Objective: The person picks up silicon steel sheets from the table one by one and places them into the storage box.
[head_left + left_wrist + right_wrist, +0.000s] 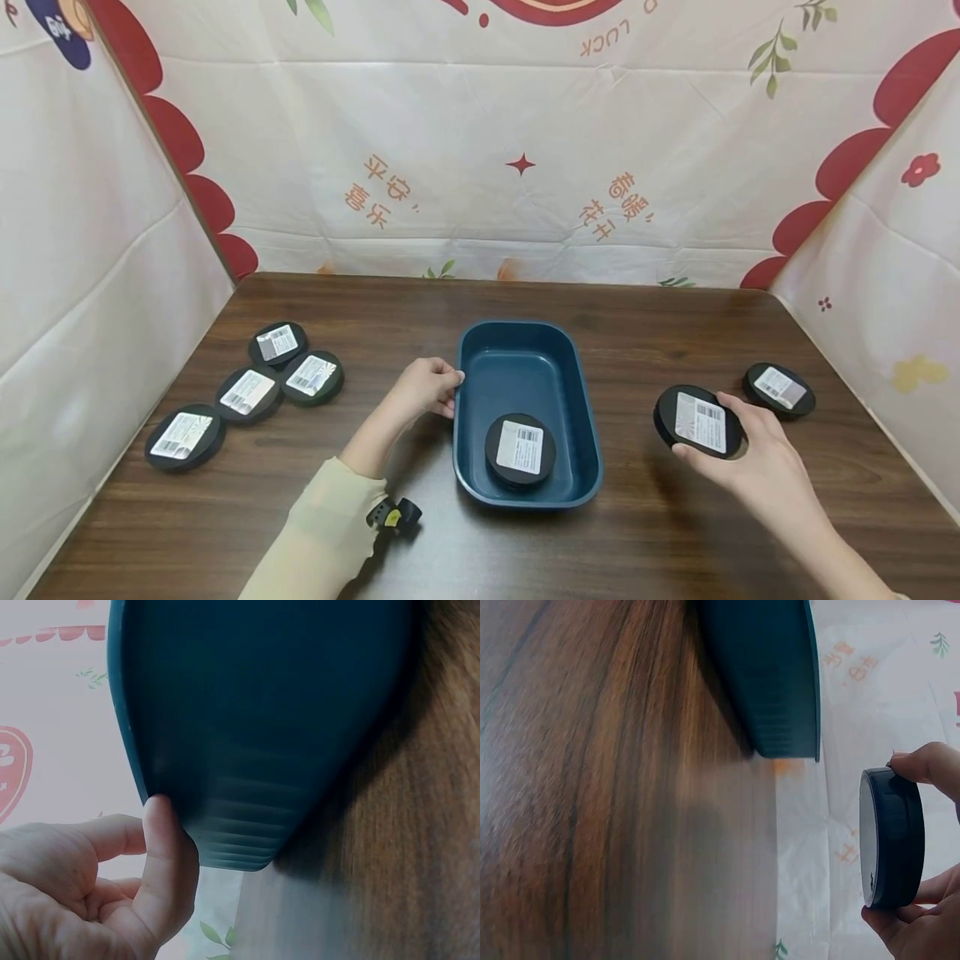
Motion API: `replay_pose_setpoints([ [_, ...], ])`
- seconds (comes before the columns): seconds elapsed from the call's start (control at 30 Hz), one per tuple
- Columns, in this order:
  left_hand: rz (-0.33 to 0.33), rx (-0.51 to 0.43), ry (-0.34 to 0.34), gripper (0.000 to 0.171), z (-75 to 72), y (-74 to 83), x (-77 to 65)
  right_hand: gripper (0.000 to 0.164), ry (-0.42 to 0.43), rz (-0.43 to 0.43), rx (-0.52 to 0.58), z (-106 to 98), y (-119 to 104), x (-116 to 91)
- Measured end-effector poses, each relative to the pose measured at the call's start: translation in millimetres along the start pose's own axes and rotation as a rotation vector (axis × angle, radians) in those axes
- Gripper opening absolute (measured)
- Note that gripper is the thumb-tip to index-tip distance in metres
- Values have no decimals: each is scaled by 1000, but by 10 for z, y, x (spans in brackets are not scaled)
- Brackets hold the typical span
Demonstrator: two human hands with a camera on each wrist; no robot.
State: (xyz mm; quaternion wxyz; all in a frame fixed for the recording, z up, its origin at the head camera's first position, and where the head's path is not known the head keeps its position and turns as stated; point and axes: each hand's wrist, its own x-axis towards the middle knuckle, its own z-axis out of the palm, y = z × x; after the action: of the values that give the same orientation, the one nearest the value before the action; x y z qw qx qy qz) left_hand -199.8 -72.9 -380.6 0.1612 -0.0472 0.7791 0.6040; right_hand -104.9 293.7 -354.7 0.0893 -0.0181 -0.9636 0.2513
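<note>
My left hand [429, 387] pinches the left rim of a deep blue rectangular tray [589, 417], with the thumb at the edge. Inside the tray, toward its near end, lies a flat round black tub [519, 450] with a white barcode label facing up. Off to the right of the tray, my right hand [761, 458] grips another flat round black tub [699, 422] by its sides, thumb opposite fingers. The right wrist view shows this tub [900, 838] edge-on, held above the table. Just beyond that hand, a similar labelled tub [780, 390] lies on the table.
On the left of the brown wooden table [360, 308] lie several more labelled black tubs [246, 395], grouped close together. Printed white cloth [480, 117] hangs behind the table and along both sides. A black-and-yellow band [393, 515] is on the left sleeve.
</note>
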Motion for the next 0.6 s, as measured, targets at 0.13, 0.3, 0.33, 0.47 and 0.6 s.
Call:
replay_pose_setpoints([
  [0.13,7,-5,-3,20,5,6,6,90,-30,9,-16,4,-76,15],
  [0.3,4,0,0,19,6,12,11,91,-59,-2,-8,27,-189,15],
  [0.33,3,1,1,19,6,13,10,91,-63,-6,-6,34,-215,10],
  [0.47,4,0,-1,19,5,12,6,90,-56,-48,7,65,-338,-2],
  [0.6,9,-4,-7,19,2,7,-1,90,-52,-106,13,104,-470,2],
])
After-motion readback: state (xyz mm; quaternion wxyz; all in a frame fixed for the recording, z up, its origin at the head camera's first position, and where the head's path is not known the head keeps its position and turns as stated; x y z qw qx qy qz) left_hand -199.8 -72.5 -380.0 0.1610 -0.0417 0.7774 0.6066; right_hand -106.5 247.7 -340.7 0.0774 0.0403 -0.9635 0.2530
